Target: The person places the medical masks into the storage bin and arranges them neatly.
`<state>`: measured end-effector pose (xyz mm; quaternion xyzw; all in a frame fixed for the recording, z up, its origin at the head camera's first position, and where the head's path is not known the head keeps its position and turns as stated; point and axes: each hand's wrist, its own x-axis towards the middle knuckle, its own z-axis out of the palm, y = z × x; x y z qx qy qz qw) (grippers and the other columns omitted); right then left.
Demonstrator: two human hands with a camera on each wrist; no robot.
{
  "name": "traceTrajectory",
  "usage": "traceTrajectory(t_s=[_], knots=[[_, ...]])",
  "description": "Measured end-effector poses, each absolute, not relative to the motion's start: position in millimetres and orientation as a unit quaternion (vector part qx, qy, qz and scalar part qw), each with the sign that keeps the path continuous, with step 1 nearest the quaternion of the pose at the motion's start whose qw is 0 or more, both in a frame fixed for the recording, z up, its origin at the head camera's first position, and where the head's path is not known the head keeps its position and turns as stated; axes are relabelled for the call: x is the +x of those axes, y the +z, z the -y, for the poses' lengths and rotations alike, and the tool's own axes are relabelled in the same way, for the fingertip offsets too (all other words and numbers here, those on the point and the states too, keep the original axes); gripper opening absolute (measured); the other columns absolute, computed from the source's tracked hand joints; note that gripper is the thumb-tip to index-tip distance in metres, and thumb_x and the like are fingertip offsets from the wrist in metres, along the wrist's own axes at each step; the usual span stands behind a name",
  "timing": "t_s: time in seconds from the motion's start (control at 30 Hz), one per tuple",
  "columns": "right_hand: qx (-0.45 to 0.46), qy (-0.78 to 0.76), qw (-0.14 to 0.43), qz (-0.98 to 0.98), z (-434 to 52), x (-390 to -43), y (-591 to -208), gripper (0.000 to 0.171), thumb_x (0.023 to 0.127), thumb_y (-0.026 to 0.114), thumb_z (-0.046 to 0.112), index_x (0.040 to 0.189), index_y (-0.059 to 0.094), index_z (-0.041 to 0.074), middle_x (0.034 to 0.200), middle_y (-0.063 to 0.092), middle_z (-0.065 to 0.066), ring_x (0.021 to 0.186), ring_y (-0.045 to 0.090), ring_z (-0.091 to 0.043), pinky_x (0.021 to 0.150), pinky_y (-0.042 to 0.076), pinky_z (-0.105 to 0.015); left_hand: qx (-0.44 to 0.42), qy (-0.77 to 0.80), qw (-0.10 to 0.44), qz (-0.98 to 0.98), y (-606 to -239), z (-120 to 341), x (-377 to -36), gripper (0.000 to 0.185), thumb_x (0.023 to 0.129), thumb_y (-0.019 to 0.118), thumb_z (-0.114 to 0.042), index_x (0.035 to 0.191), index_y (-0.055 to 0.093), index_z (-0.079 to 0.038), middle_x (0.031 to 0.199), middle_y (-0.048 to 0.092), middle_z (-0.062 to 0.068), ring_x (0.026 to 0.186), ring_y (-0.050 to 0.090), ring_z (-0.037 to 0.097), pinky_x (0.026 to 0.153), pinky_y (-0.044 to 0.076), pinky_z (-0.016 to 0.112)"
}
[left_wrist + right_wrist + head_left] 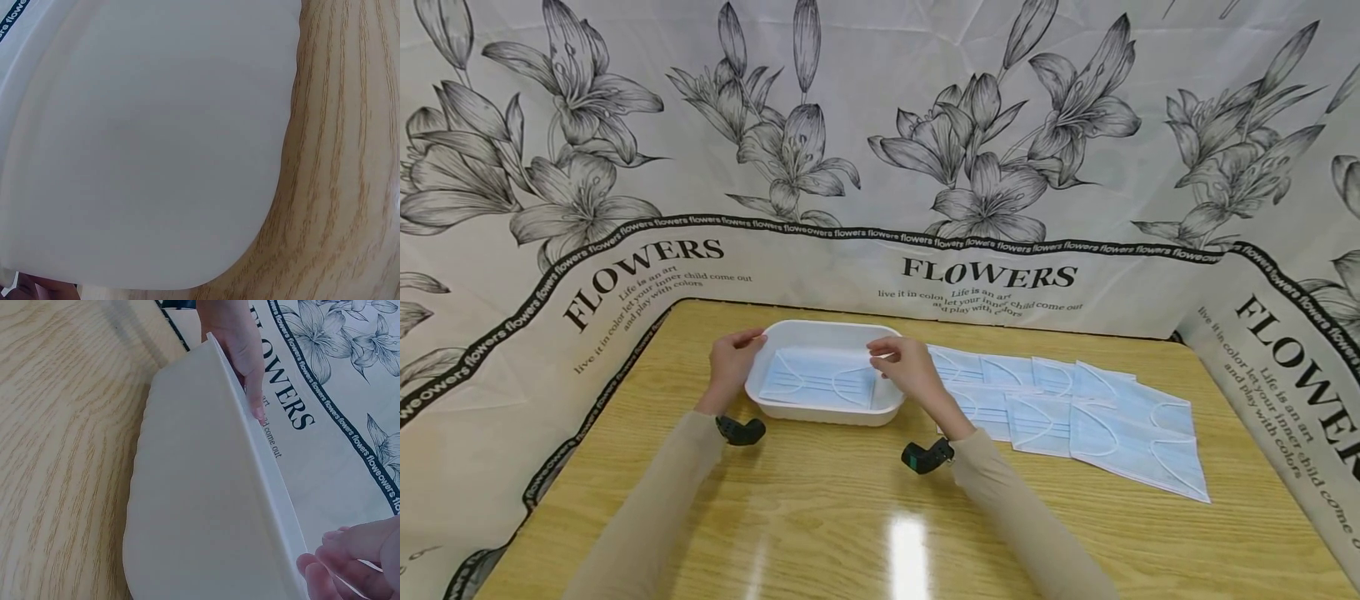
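A white plastic tray (831, 415) stands on the table with a light blue face mask (820, 383) lying flat inside, its white ear loops showing. My left hand (730, 367) is at the tray's left end, fingertips beside or touching the rim; whether they press it is hard to tell. Over the right end hovers my right hand (908, 365), fingers loosely bent, with no mask seen between them. The right wrist view shows the tray's outer side (181, 469) and fingers (356, 550) near its rim. Only a sliver of fingers (47, 289) appears in the left wrist view.
Several more blue masks (1105, 417) lie overlapping in two rows to the right of the tray. The wooden table (820, 500) ends at a flower-printed cloth (820, 267) hanging behind and at the sides. A black wrist camera (927, 457) sits on each wrist.
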<state>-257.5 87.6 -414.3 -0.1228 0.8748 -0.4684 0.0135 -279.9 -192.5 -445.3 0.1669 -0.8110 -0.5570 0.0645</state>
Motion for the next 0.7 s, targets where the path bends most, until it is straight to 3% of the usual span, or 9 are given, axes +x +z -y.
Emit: traceTrajectory(t_s=[0.17,0.47,0.7], knots=[[-0.166,-0.432,-0.017,-0.886,-98,-247,-411,0.022,0.091,0.065,0.010,0.112,0.070,0.007,0.109,0.072,-0.010,0.094,0.067,-0.025,0.074,0.055,-0.032,0.167,-0.556,0.060,0.812,-445,192,-279,0.036,0.096,0.058,-0.026,0.126,0.063,-0.006,0.128,0.061,0.016,0.111,0.056,0.026,0.090,0.051,0.034],[-0.183,-0.433,0.012,-0.883,-116,-230,-398,0.024,0.092,0.064,0.017,0.114,0.069,0.008,0.112,0.070,-0.008,0.099,0.065,-0.025,0.080,0.053,-0.038,0.167,-0.554,0.060,0.813,-444,192,-278,0.036,0.096,0.058,-0.027,0.126,0.063,-0.007,0.127,0.061,0.016,0.110,0.057,0.025,0.087,0.051,0.031],[-0.188,-0.429,0.010,-0.884,-131,-220,-397,0.022,0.092,0.064,0.017,0.113,0.070,0.011,0.111,0.070,-0.007,0.099,0.064,-0.024,0.078,0.052,-0.035,0.174,-0.559,0.054,0.809,-443,192,-277,0.035,0.097,0.058,-0.026,0.126,0.063,-0.007,0.126,0.060,0.015,0.110,0.056,0.025,0.088,0.050,0.031]])
